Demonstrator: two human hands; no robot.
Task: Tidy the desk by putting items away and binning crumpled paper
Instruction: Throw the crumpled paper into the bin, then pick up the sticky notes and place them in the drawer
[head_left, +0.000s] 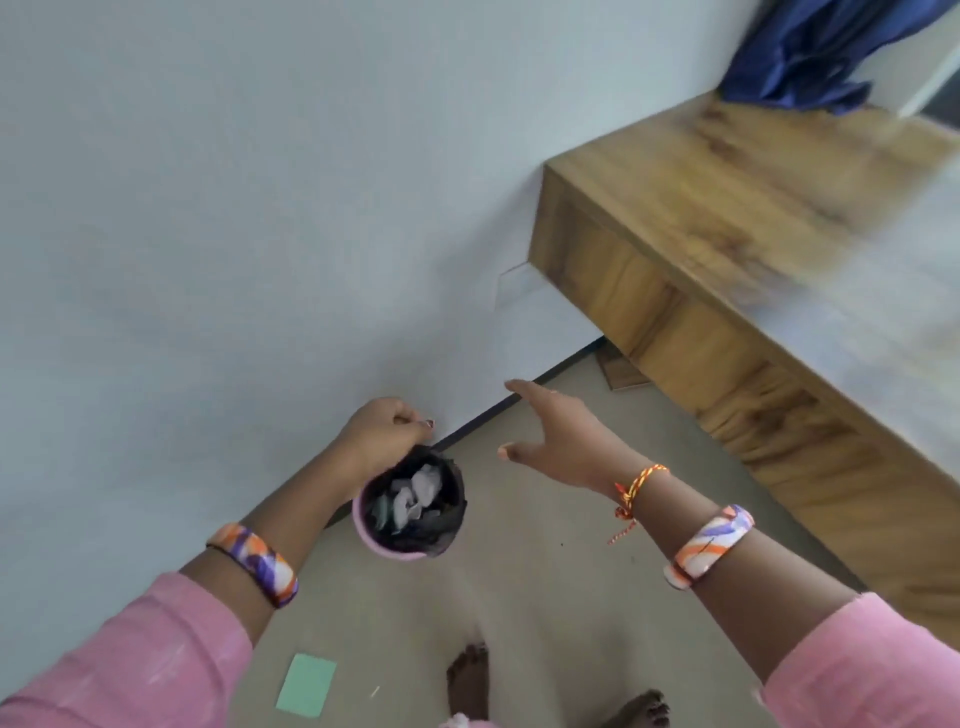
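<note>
A small pink bin (363, 525) with a black liner (447, 514) stands on the floor by the wall, and crumpled paper (415, 499) lies inside it. My left hand (387, 431) is closed in a fist over the bin's far rim and seems to pinch the liner's edge. To the right of the bin, my right hand (556, 431) hovers with its fingers spread and nothing in it. The wooden desk (727, 218) juts out from the wall at the upper right, its top blurred.
A green sheet of paper (306, 686) lies on the beige floor near my bare feet (467, 680). Dark blue cloth (810, 57) hangs above the desk's far end. The pale wall fills the left side.
</note>
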